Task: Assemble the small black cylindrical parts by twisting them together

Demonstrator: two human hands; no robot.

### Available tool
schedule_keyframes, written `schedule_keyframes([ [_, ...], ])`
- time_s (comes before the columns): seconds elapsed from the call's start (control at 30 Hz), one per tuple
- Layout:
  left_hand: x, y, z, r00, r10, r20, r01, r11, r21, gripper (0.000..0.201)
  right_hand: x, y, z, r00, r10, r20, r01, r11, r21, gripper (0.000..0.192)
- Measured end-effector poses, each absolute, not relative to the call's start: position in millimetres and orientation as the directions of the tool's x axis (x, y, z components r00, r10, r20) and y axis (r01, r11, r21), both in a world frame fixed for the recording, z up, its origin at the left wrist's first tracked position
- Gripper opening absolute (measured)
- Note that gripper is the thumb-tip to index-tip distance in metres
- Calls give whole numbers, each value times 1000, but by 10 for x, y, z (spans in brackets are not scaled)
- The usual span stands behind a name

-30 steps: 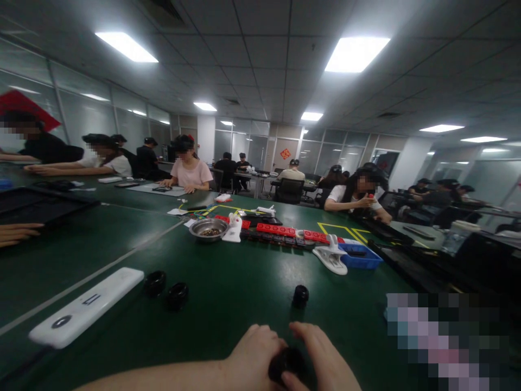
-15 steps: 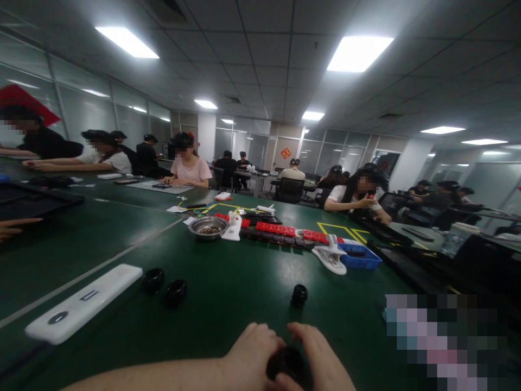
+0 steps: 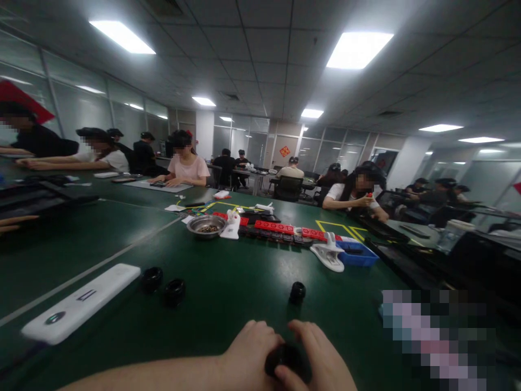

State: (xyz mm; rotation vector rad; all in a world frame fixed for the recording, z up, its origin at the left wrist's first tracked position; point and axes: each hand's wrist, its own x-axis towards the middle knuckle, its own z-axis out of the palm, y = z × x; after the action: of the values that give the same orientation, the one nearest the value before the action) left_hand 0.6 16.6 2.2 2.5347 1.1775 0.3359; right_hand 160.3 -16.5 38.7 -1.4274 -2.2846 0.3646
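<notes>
Both of my hands meet at the bottom edge of the view over a green table (image 3: 228, 288). My left hand (image 3: 248, 358) and my right hand (image 3: 321, 358) are closed together around one small black round part (image 3: 284, 358), mostly hidden between the fingers. A like black round part (image 3: 297, 292) lies just beyond my hands. Two more black parts (image 3: 152, 278) (image 3: 175, 291) sit to the left, beside a long white device (image 3: 79, 303).
Farther back stand a metal bowl (image 3: 206, 225), a row of red and black blocks (image 3: 280, 231), a white clamp tool (image 3: 329, 255) and a blue tray (image 3: 358, 254). Several other people sit at the tables behind and to the left. A blurred patch covers the lower right.
The view has drifted slightly; my hands stay clasped on the black part at the bottom edge, with the fingers shifting a little around it.
</notes>
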Motion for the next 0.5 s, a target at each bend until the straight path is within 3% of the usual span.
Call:
schedule_keyframes([
  [0.23,11,142,72,603,796,59,705,-566,427,35,1568,-224,502,-509,843,175,679,517,-521,45],
  [0.5,-3,171,29,627,776,72,704,-604,374,34,1588,-155,397,-379,915,138,808,401,-432,40],
])
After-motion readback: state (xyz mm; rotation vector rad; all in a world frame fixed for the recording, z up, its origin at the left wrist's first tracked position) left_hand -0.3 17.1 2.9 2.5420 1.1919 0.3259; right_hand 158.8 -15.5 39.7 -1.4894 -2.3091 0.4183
